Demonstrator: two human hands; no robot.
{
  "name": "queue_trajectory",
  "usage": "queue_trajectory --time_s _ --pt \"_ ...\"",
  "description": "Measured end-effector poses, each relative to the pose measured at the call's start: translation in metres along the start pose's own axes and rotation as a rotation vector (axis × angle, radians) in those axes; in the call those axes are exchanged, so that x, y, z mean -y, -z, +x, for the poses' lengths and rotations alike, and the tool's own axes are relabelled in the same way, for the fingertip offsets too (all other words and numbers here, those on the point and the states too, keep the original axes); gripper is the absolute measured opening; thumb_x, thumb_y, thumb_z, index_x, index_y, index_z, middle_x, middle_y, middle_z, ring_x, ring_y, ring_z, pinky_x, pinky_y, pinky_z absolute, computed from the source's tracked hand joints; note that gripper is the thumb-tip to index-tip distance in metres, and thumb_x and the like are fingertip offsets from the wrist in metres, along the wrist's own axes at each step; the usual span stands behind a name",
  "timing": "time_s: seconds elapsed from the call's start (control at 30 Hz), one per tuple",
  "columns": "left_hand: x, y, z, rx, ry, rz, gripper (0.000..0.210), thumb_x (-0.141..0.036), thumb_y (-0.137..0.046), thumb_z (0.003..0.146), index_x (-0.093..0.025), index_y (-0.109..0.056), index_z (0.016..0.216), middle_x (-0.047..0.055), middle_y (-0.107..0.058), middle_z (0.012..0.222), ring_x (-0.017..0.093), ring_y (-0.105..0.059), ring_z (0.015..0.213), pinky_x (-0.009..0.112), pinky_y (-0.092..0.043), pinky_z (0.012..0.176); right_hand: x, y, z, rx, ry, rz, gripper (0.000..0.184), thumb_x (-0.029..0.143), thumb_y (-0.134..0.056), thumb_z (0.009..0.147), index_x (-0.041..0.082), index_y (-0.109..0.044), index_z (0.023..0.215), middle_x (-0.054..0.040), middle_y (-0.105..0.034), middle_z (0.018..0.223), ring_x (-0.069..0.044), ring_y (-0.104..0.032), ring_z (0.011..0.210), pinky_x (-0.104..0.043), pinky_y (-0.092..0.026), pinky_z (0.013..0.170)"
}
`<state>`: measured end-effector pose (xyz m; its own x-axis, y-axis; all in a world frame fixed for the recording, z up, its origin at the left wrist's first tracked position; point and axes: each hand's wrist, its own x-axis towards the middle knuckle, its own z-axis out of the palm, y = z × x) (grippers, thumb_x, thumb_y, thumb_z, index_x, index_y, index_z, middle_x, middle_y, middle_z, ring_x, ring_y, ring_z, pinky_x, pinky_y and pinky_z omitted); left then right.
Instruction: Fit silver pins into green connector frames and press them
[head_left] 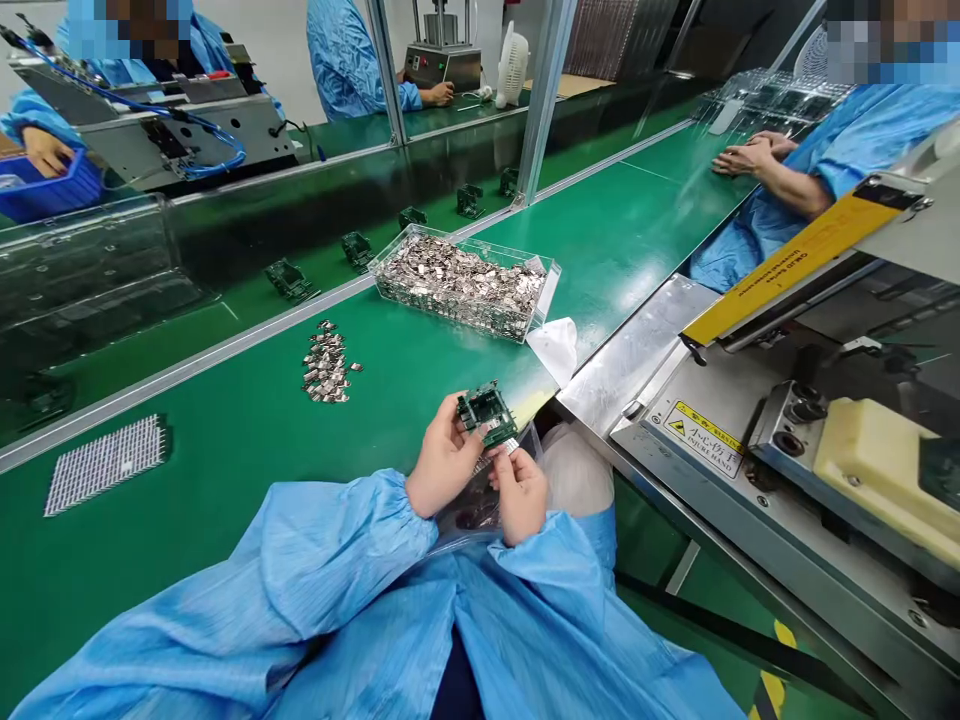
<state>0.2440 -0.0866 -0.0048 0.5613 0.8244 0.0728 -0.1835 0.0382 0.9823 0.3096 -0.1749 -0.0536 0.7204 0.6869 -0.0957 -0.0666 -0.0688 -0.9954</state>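
Green circuit board: I am holding it up in front of me, directly in my left grasp, with my right just below its lower right corner.
Left hand: gripping the board by its left side and lower edge, thumb against fingers.
Right hand: pinching a small pale strip beside the board; whether the two are joining I cannot tell.
Metal pieces: lying in a loose heap on the green bench, beyond my left hand.
Clear tray: standing beyond the board, holding many similar pieces.
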Motion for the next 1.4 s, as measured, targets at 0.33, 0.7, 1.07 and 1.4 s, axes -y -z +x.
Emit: queue_trajectory --time_s 0.33,0.7,1.07,1.4 --pt "0.006 0.019 -0.016 -0.013 -0.004 0.160 0.041 -0.043 -0.065 0.086 -0.020 -0.050 0.115 0.004 -0.060 0.098 0.015 -0.060 0.085 0.027 -0.055 0.076 -0.017 -0.003 -0.017 0.032 0.075 -0.065 0.046 0.055 -0.051 0.090 0.020 -0.056 0.062 -0.0005 -0.056 0.050 -0.013 -0.047 0.043 -0.024 -0.037 0.043" --pt "0.006 0.018 -0.015 0.011 0.014 0.098 0.037 -0.038 -0.064 0.088 -0.021 -0.048 0.117 0.002 -0.059 0.097 0.014 -0.060 0.086 0.026 -0.054 0.078 -0.021 0.017 -0.011 0.342 0.161 -0.237 0.037 0.044 -0.052 0.089 0.022 -0.068 0.065 -0.0033 -0.067 0.061 -0.017 -0.061 0.055 -0.028 -0.047 0.056" --pt "0.003 0.019 -0.019 0.025 -0.010 0.107 0.039 -0.042 -0.061 0.089 -0.020 -0.049 0.119 0.003 -0.060 0.092 0.015 -0.060 0.081 0.026 -0.054 0.071 0.020 0.056 0.000 0.414 0.088 -0.400 0.019 0.037 -0.067 0.084 0.021 -0.071 0.074 -0.0003 -0.069 0.060 -0.017 -0.062 0.053 -0.026 -0.046 0.050" --pt "-0.003 0.024 -0.027 0.120 -0.087 0.318 0.034 -0.033 -0.052 0.094 -0.022 -0.048 0.126 0.005 -0.064 0.094 0.014 -0.057 0.071 0.024 -0.045 0.062 0.071 0.031 0.007 0.109 0.567 -0.397 0.004 0.023 -0.065 0.088 0.023 -0.068 0.088 -0.0082 -0.062 0.107 -0.025 -0.058 0.103 -0.042 -0.048 0.088"
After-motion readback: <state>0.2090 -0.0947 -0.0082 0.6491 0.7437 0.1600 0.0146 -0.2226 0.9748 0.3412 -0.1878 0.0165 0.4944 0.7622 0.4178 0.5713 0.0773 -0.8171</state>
